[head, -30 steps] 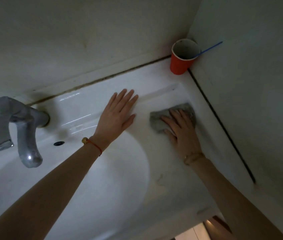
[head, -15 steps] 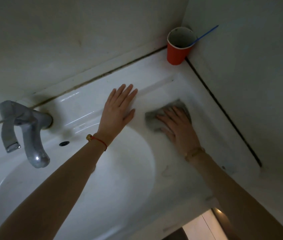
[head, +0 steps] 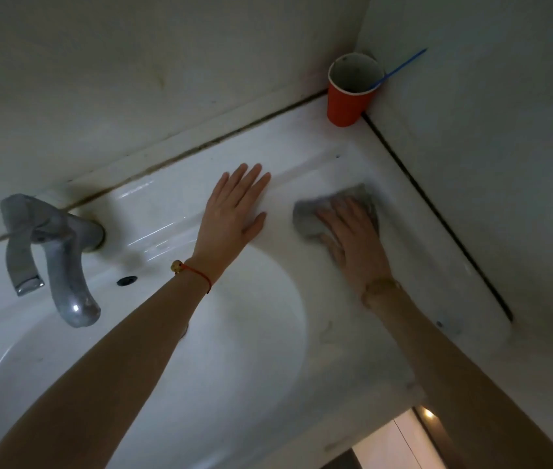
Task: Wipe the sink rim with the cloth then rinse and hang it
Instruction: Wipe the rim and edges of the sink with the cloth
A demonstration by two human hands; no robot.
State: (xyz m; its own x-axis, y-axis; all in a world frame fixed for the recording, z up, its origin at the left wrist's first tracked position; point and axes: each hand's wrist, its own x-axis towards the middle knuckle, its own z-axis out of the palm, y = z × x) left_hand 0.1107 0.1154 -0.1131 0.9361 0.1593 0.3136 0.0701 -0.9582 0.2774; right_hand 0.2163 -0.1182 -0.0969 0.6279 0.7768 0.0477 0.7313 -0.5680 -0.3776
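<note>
On the right side of the sink rim (head: 353,326) we have the grey cloth (head: 309,220), lying flat on the white ledge near the back corner, and the right hand (head: 353,242) is pressing down on it with fingers spread straight across the fabric. The picture blurs there, so we cannot tell more about the fingertips than that they lie flat on the cloth, not curled round it. Just to the left, apart from the cloth, the left hand (head: 234,211) rests palm-down on the rim behind the basin, fingers straight and together, holding nothing. We see a red string bracelet (head: 197,272) on that wrist and a pale bracelet (head: 381,287) on the other.

Over on the left, the metal faucet (head: 62,252) stands at the back of the sink, its spout curving down over the bowl, with the dark overflow hole (head: 127,280) just beside it. Up in the far corner, where the two walls meet, a red cup (head: 348,103) stands upright on the rim, and a blue stick (head: 400,67) leans out of it against the right wall.
</note>
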